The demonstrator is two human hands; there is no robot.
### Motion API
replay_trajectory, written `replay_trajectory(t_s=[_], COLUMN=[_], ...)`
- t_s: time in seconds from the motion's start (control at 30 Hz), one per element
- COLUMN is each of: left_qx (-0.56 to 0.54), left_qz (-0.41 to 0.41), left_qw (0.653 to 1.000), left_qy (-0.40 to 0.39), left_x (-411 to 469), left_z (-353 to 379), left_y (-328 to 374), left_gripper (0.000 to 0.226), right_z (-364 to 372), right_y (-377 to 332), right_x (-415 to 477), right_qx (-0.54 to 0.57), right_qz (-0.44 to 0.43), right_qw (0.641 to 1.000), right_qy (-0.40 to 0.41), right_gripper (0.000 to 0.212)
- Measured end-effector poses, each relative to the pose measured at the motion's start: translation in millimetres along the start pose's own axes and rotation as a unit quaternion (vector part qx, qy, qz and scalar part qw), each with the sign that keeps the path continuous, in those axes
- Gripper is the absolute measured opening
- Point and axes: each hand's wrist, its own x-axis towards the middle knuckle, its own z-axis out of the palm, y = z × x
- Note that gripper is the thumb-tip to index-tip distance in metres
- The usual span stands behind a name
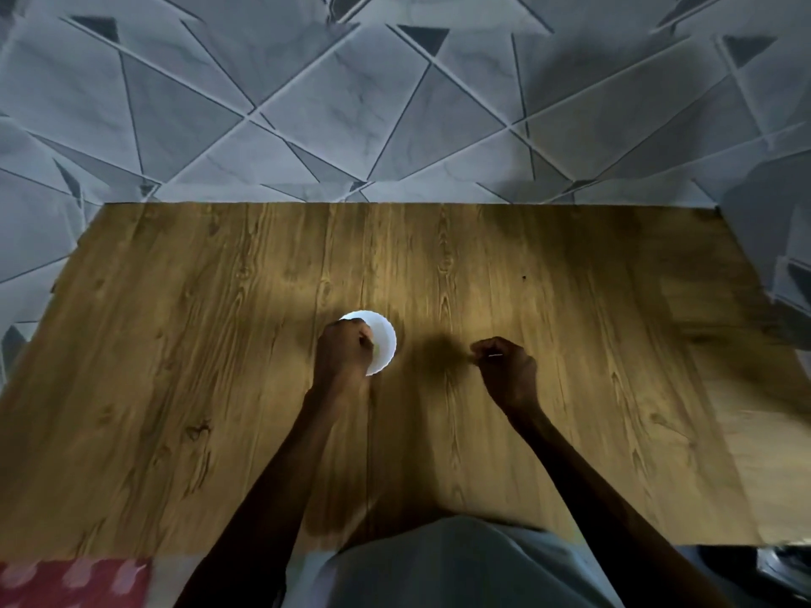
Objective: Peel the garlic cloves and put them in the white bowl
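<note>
Head view: the white bowl (385, 340) stands on the wooden bench (175, 344). The left hand (344, 349) is over the bowl's left half, with its fingers curled down toward the inside. Whether they hold a garlic clove cannot be told. No clove shows plainly in the bowl, whose interior is washed out by glare. The right hand (509, 370) is near the bowl on its right side and apart from it, fingertips pinching a thin pale sliver (496, 355), probably a strip of skin. The step in hand appears to be delivery of a peeled clove. To do it well, bring the left fingertips inside the bowl's rim before releasing. Release low so that the clove cannot bounce out. Do not press on the rim, which could tip the bowl. Hold the sliver well to the right of the bowl so that no skin falls in.
</note>
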Motion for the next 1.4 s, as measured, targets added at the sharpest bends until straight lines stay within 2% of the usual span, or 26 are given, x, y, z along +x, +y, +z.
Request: replay_trajectory(t_s=[0.07, 0.13, 0.27, 0.43, 0.5, 0.6, 0.67, 0.77, 0.83, 1.07, 1.27, 1.4], left_qx=[-0.055, -0.101, -0.191, -0.255, -0.266, -0.261, -0.269, -0.294, -0.31, -0.331, -0.315, -0.307], left_qz=[0.026, 0.057, 0.079, 0.048, 0.015, -0.022, -0.049, -0.077, -0.09, -0.102, -0.116, -0.134], left_qw=[0.998, 0.993, 0.975, 0.944, 0.935, 0.929, 0.923, 0.916, 0.911, 0.913, 0.91, 0.905], left_qy=[0.027, 0.014, -0.078, -0.204, -0.235, -0.262, -0.269, -0.261, -0.255, -0.213, -0.244, -0.262], left_x=[-8, -19, -34, -36, -35, -34, -34, -34, -35, -33, -28, -26], left_z=[-2, 1, 23, 59, 73, 90, 98, 108, 112, 121, 126, 127], left_y=[10, 24, 45, 59, 61, 65, 68, 73, 76, 77, 71, 68], left_gripper=[0.021, 0.019, 0.014, 0.009, 0.009, 0.015, 0.019, 0.024, 0.028, 0.023, 0.029, 0.037], right_z=[-10, -16, -11, -3, -4, -7, -11, -16, -18, -18, -14, -12], right_y=[14, 24, 33, 30, 29, 29, 29, 27, 26, 19, 18, 20], right_x=[9, 13, 15, 18, 20, 19, 17, 11, 10, 9, 13, 14], right_qx=[-0.087, -0.135, -0.217, -0.257, -0.23, -0.138, -0.007, 0.218, 0.264, 0.298, 0.206, 0.084], right_qz=[-0.012, -0.021, -0.117, -0.098, -0.077, -0.038, 0.036, 0.154, 0.187, 0.206, 0.215, 0.137], right_qw=[0.996, 0.991, 0.967, 0.959, 0.968, 0.989, 0.999, 0.962, 0.944, 0.931, 0.954, 0.987], right_qy=[0.019, -0.005, -0.065, -0.07, -0.067, -0.045, -0.039, -0.063, -0.062, -0.048, -0.026, -0.003], right_gripper=[0.027, 0.032, 0.023, 0.01, 0.001, 0.008, 0.006, 0.013, 0.015, 0.013, 0.007, 0.008])
